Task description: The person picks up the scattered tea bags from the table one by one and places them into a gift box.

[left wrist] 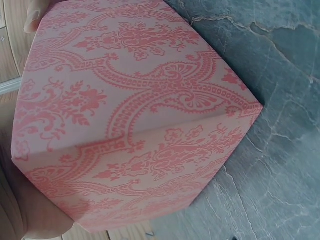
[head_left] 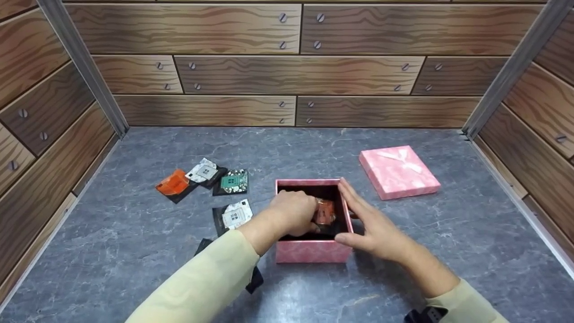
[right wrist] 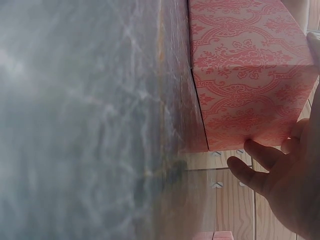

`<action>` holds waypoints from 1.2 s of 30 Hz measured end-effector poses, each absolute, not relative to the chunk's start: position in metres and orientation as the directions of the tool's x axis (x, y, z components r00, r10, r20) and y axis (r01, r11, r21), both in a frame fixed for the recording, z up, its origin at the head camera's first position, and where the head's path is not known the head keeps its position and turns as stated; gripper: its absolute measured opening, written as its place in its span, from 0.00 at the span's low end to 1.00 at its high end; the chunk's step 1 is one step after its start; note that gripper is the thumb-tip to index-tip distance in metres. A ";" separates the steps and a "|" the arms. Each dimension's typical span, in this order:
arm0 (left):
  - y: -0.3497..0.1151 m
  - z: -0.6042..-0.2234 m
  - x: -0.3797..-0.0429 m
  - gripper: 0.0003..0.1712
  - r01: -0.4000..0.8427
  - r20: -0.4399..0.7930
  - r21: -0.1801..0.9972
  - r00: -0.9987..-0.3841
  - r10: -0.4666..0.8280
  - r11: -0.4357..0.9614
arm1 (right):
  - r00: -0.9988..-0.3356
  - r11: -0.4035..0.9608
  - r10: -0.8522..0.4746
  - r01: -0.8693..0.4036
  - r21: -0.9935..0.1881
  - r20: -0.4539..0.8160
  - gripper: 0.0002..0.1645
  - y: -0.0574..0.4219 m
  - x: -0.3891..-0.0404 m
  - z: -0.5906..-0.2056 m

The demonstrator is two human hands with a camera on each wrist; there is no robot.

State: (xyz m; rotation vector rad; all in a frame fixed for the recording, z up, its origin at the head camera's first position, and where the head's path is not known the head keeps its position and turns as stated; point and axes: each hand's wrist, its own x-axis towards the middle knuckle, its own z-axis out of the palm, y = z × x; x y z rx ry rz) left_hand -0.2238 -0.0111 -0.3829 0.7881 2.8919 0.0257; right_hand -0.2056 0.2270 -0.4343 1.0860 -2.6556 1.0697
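An uncovered pink patterned box [head_left: 312, 252] stands on the table, its dark inside facing up. My left hand [head_left: 293, 211] reaches down into it with curled fingers, pinching the near end of an orange packet [head_left: 326, 212]; part of that grip is hidden by the hand. Along the box's right side lies my right hand [head_left: 374, 229], thumb on the front corner of the rim and extended fingers against the side wall. The right wrist view shows its fingers [right wrist: 250, 176] touching the box's outer face. In the left wrist view the box wall [left wrist: 135, 100] hides the left fingertips.
A pink lid [head_left: 399, 172] with a bow lies behind and right of the box. Left are an orange-and-black packet [head_left: 174, 183], a white-and-black packet [head_left: 205, 172], a green packet [head_left: 232, 181] and another white packet [head_left: 235, 215]. Wood-patterned walls [head_left: 251, 74] surround the table.
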 end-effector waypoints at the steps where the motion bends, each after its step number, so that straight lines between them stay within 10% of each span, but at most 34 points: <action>1: -0.011 -0.383 -0.224 0.22 0.504 -0.134 0.051 -0.852 0.506 0.862 | -0.745 0.505 -0.586 -0.642 -0.576 0.317 0.63 0.227 -0.206 -0.434; 15: -0.023 -0.359 -0.214 0.20 0.609 -0.039 0.082 -0.789 0.613 0.789 | -0.754 0.507 -0.577 -0.632 -0.586 0.313 0.63 0.227 -0.204 -0.435; 29: -0.128 -0.338 -0.186 0.23 0.644 0.388 0.489 -0.764 0.515 0.588 | -0.763 0.521 -0.572 -0.621 -0.585 0.301 0.64 0.226 -0.206 -0.433; 36: -0.191 -0.362 -0.179 0.20 0.522 0.286 0.630 -0.845 0.453 0.575 | -0.767 0.533 -0.570 -0.619 -0.577 0.295 0.64 0.225 -0.205 -0.433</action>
